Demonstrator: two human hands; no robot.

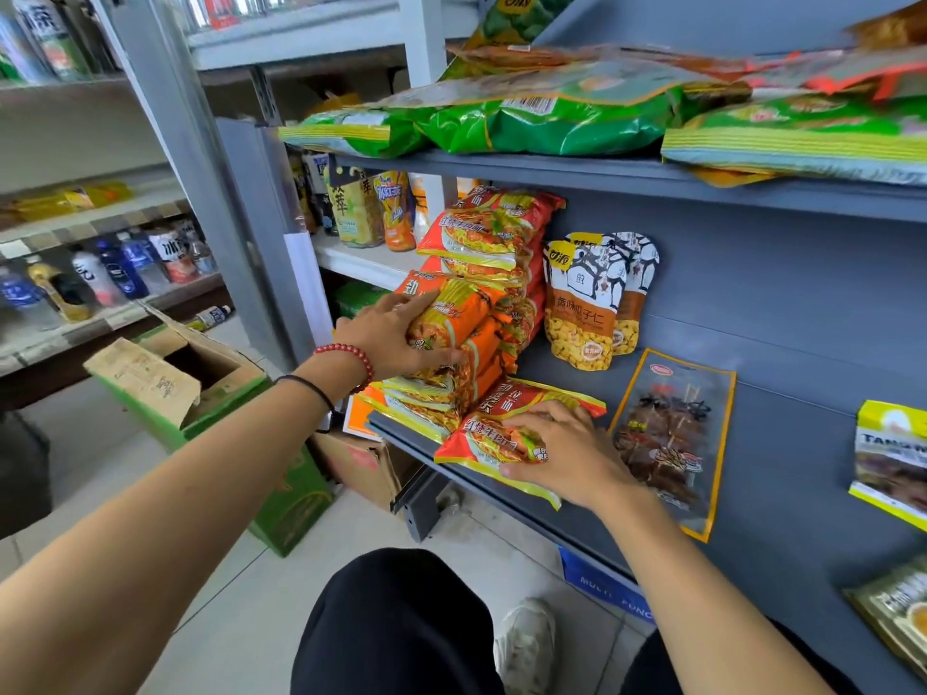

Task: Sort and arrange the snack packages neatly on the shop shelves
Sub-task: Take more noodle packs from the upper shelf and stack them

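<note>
A tall stack of orange and yellow noodle packets (481,273) stands at the left end of the grey shelf (782,428). My left hand (396,333) grips the side of the stack about halfway up, thumb under one packet. A single orange noodle packet (494,438) lies flat at the shelf's front edge beside the stack. My right hand (562,453) rests on it with fingers curled over its near edge. Two seed pouches (592,298) stand behind, against the back panel.
A clear brown snack bag (669,443) lies flat right of my right hand. Yellow packs (890,459) sit at the far right. Green bags (542,117) fill the upper shelf. Open cardboard boxes (190,378) stand on the floor at left, near bottle racks (100,273).
</note>
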